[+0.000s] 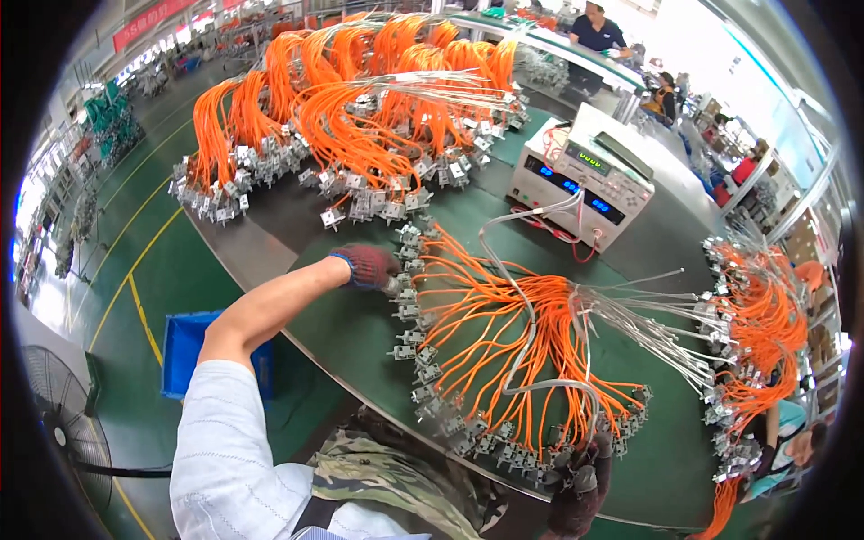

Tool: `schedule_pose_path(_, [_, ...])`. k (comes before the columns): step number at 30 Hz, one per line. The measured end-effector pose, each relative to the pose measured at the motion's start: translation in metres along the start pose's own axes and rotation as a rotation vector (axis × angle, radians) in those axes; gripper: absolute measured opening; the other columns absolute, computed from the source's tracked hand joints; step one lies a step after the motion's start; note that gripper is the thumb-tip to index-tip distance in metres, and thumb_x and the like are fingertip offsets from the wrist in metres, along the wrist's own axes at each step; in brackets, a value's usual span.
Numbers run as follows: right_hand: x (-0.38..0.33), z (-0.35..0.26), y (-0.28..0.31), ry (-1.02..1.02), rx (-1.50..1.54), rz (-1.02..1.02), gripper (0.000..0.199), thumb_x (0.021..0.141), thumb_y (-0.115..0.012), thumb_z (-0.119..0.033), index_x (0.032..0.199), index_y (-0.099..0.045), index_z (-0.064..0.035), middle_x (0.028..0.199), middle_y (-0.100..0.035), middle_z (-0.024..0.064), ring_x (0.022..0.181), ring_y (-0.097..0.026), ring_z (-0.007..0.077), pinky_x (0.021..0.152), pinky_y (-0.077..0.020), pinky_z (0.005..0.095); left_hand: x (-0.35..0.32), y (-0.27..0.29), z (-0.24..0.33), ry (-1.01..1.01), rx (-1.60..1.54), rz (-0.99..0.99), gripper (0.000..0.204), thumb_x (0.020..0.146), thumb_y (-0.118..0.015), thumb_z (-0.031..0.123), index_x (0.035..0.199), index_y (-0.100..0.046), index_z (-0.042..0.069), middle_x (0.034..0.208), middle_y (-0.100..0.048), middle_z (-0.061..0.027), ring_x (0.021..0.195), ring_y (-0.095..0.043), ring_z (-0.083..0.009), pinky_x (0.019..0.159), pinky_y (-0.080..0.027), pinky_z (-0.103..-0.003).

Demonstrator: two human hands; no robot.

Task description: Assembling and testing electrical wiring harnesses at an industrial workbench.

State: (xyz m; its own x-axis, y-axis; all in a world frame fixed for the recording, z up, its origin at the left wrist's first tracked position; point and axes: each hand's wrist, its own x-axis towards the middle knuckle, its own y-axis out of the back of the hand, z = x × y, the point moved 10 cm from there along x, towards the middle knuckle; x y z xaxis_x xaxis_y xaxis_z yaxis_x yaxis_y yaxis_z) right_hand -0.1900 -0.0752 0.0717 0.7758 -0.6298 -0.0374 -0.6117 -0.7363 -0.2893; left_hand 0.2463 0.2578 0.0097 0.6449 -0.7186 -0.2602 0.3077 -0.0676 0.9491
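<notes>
A bundle of orange wires is fanned out on the dark green table, with small metal connectors around its left and near edges. Bare silvery wire ends stretch to the right. My left hand, in a dark reddish knit glove, curls its fingers on a connector at the fan's upper left. Down at the near edge, my right hand, in a dark glove, is closed around the end of a grey test lead beside the connectors. Its fingertips are partly hidden. The lead runs back to a test instrument with lit displays.
A large heap of orange wire bundles covers the table's far left. Another bundle lies at the right. Below the table edge are a blue bin and a fan. Co-workers are at the back and right.
</notes>
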Motion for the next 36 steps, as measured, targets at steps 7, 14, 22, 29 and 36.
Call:
schedule_pose_path(7, [-0.033,-0.027,-0.009,0.008,0.133,-0.106,0.072,0.096,-0.079,-0.034,0.154,-0.051,-0.003,0.127,-0.071,0.0144,0.096,-0.072,0.0258,0.067,-0.0603,0.0366,-0.065,0.07,0.247,-0.446,0.121,0.087,0.036,0.078,-0.079,0.028,0.105,-0.072,0.006,0.088,-0.072,-0.0139,0.082,-0.071,-0.0357,0.071,-0.057,-0.051])
schedule_pose_path(14, [-0.039,0.034,0.014,-0.289,0.546,0.087,0.05,0.096,-0.066,-0.003,0.145,-0.06,0.0057,0.135,-0.069,0.0205,0.127,-0.066,0.0331,0.108,-0.0544,0.0481,-0.089,0.015,0.39,-0.602,-1.557,-0.769,0.081,0.093,-0.078,0.017,0.161,-0.036,0.003,0.157,-0.053,-0.0118,0.144,-0.05,-0.0191,0.116,-0.045,-0.04])
schedule_pose_path(22, [-0.015,0.035,0.043,0.019,0.274,0.0,0.067,0.096,-0.065,-0.007,0.159,-0.045,-0.0021,0.139,-0.062,0.013,0.122,-0.065,0.0233,0.106,-0.0545,0.0415,0.015,-0.01,0.425,-0.623,-1.139,-0.33,0.053,0.108,-0.059,0.048,0.136,-0.067,0.004,0.111,-0.074,-0.0051,0.079,-0.065,-0.0113,0.069,-0.051,-0.027])
schedule_pose_path(29, [-0.038,0.039,0.051,0.078,0.578,-0.168,0.057,0.082,-0.081,0.005,0.133,-0.06,-0.0075,0.127,-0.069,0.0113,0.103,-0.073,0.0245,0.089,-0.0614,0.0391,0.0,0.002,0.485,-0.639,-1.373,-0.624,0.063,0.1,-0.071,0.049,0.139,-0.064,0.0,0.125,-0.072,-0.0095,0.095,-0.071,-0.0164,0.075,-0.057,-0.028])
schedule_pose_path(36, [-0.061,0.035,0.02,-0.135,0.422,-0.414,0.044,0.08,-0.089,-0.002,0.119,-0.069,-0.0032,0.12,-0.072,0.0121,0.107,-0.068,0.0189,0.095,-0.0547,0.0389,0.008,0.022,0.51,-0.979,-1.018,-0.687,0.067,0.097,-0.077,0.039,0.147,-0.06,-0.001,0.132,-0.072,-0.0106,0.113,-0.069,-0.0155,0.096,-0.058,-0.03])
